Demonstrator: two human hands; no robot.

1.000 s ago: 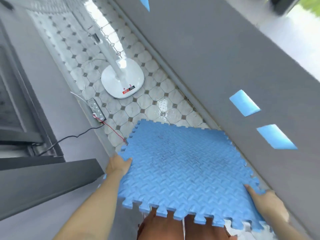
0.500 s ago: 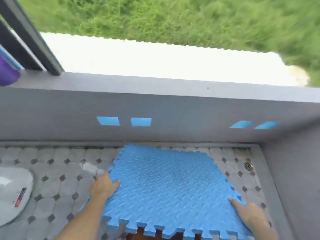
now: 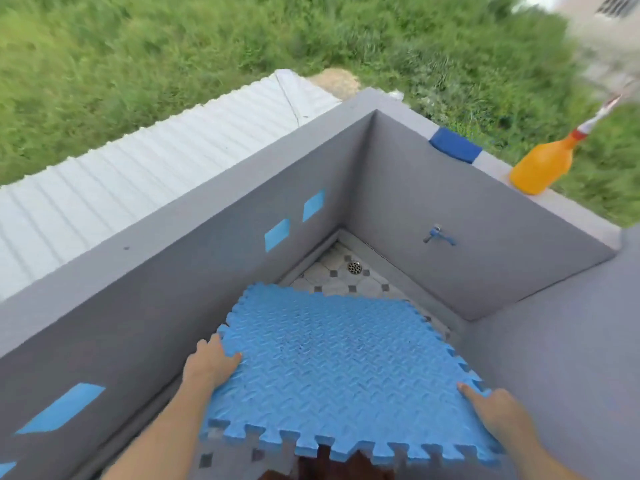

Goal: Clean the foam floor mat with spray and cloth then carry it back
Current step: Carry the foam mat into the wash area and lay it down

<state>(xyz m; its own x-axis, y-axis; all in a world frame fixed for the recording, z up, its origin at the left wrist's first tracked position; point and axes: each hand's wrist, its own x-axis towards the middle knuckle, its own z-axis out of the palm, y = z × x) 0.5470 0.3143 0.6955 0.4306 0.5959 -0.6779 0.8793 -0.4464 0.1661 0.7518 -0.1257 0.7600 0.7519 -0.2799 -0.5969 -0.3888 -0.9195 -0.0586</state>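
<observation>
Ridged blue foam mat [image 3: 332,368], jigsaw edges, both hands gripping

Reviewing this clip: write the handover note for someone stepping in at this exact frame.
Left hand: gripping the left edge of the blue foam mat.
Right hand: gripping its right edge.
Mat: held about level over the tiled floor, near the corner drain.
Orange spray bottle and blue cloth: on top of the grey wall, untouched.
Done: mat brought to the corner; dark marks show on it.
Left: set down, spray, wipe, carry back.
</observation>
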